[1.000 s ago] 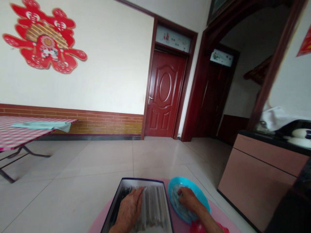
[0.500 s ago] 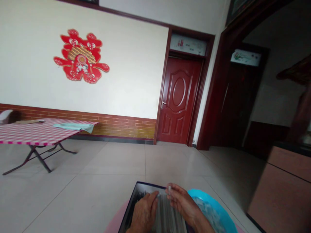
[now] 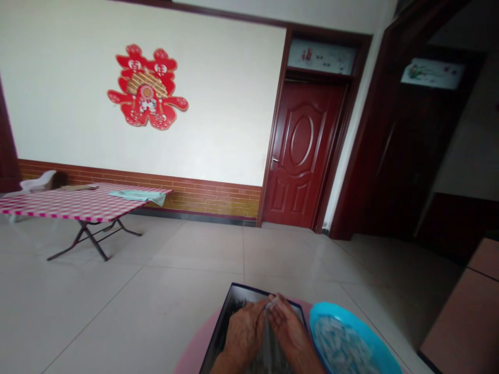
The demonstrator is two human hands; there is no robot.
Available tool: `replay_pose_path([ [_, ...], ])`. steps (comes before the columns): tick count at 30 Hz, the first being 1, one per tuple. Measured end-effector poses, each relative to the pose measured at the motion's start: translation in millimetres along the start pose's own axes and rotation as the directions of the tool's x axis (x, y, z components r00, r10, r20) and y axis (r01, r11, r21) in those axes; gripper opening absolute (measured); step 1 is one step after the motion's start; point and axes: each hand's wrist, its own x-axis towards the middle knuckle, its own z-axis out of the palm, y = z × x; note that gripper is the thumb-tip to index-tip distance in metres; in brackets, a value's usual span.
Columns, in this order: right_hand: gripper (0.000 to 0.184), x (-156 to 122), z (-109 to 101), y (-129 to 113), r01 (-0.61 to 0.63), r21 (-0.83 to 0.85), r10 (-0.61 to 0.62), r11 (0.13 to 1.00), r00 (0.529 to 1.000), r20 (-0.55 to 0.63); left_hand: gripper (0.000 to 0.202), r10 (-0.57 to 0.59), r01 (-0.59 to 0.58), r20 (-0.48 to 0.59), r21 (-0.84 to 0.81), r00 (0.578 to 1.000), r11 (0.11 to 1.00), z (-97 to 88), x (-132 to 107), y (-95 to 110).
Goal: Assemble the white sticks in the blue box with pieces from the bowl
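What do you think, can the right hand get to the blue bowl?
Probably yes. The right hand is close beside the blue bowl, and only the rim of the dark tray lies between them, so the way looks free.

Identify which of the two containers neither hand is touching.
The round blue basin, holding whitish pieces; the left hand and right hand are over the dark tray instead.

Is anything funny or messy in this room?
The pale green cloth on the checked table droops over the table's edge instead of lying flat. Nothing looks spilled or broken around the left hand, right hand or blue bowl.
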Motion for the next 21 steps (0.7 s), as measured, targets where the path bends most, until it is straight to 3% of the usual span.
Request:
replay_pose_path([
  [3, 0.040, -5.5, 4.5, -4.0, -0.034, 0.074, 0.036, 0.997, 0.999, -0.020, 0.032, 0.000, -0.001, -0.026, -0.035, 1.000, 0.999, -0.7, -0.5, 0.1],
  [9, 0.041, -14.2, 8.4, -5.1, 0.010, -0.003, -0.010, 1.000, 1.000, -0.011, 0.031, -0.015, 0.015, -0.041, -0.019, 0.999, 1.000, 1.1, -2.6, -1.1],
  [17, 0.049, -20.0, 11.6, -11.4, 0.066, -0.126, -0.068, 0.990, 0.998, -0.015, 0.040, 0.134, -0.100, -0.130, 0.237, 0.982, 0.966, 23.2, -9.5, -26.1],
  [21, 0.048, -18.5, 9.8, -11.0, 0.037, -0.118, -0.036, 0.992, 0.999, 0.011, 0.039, 0.096, -0.078, -0.051, 0.278, 0.994, 0.957, 21.6, -7.5, -24.2],
])
